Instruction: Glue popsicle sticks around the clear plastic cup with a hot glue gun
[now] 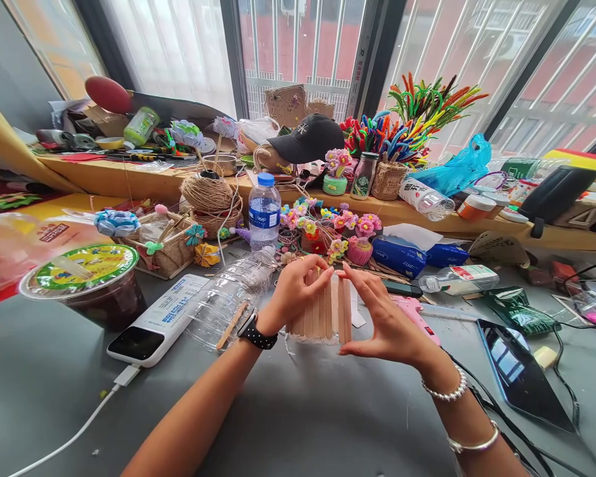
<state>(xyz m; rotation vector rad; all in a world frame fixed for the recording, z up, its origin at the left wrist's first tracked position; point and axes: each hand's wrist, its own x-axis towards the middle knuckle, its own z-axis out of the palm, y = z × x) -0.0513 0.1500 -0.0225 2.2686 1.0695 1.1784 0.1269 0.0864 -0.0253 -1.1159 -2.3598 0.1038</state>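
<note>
Several wooden craft sticks (320, 315) stand side by side in an upright row in front of me. A clear, shiny edge shows under them; what it belongs to is mostly hidden. My left hand (298, 291) is closed at the row's top left, thumb and fingers pinched over the upper ends. At the row's right end, my right hand (390, 324) grips one craft stick (346, 311) lengthwise, index finger at its top and thumb at its bottom. A loose craft stick (232, 324) lies against a clear plastic bottle (208, 315) left of my left wrist.
A pink glue gun (417, 315) lies just right of my right hand, with a phone (521, 371) and black cables beyond. To the left are a white power bank (161, 321) and a sealed drink cup (89, 285). A water bottle (265, 212) and yarn flowers (362, 225) stand behind.
</note>
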